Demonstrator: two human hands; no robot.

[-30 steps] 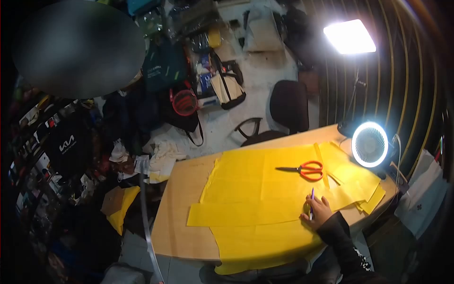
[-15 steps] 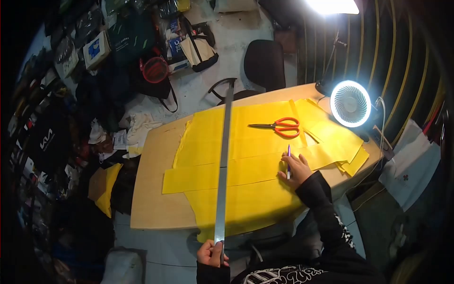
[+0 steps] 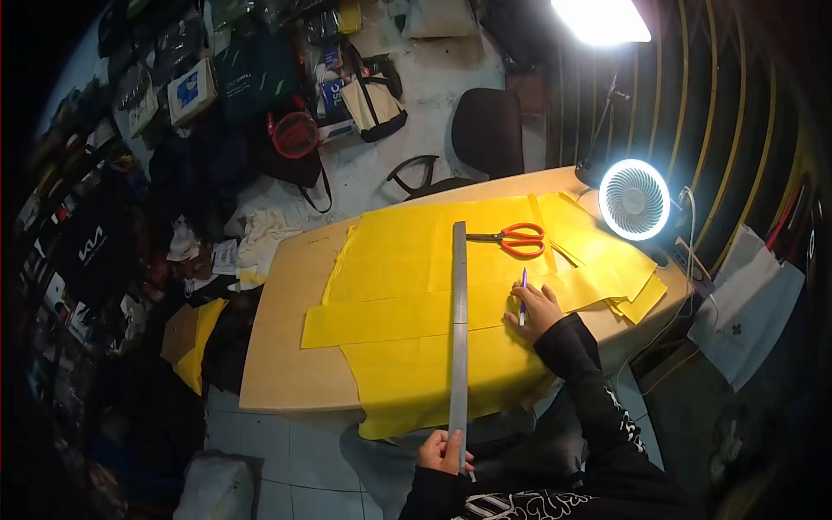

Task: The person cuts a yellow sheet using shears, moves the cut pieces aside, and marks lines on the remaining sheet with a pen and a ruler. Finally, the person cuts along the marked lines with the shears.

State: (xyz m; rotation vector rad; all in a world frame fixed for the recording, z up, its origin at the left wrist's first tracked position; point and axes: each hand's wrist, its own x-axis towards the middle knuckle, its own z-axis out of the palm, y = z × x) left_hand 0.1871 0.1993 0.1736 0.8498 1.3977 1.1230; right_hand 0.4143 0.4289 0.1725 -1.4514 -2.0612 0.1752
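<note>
My left hand (image 3: 444, 451) grips the near end of a long metal ruler (image 3: 459, 347), thumb on top. The ruler reaches away from me across yellow fabric (image 3: 399, 251), its far end close beside the tips of the scissors. On the right, my right hand (image 3: 538, 312) is closed around a purple and white pen (image 3: 523, 299), its tip pointing away from me, over the fabric. Beyond that hand lie red-handled scissors (image 3: 520, 240), blades towards the left. A long yellow fabric strip (image 3: 373, 320) lies across the larger piece, and the fabric hangs over the table's near edge.
The wooden table (image 3: 286, 347) carries a lit round fan (image 3: 634, 199) at its right end, under a bright lamp (image 3: 602, 19). More yellow pieces (image 3: 637, 273) are stacked near the fan. A dark chair (image 3: 487, 130) stands behind the table; bags (image 3: 374, 104) sit on the floor.
My left hand has moved right with the ruler, whose far end has come down from beyond the table's far edge to beside the scissors. My right hand still holds the pen at nearly the same spot.
</note>
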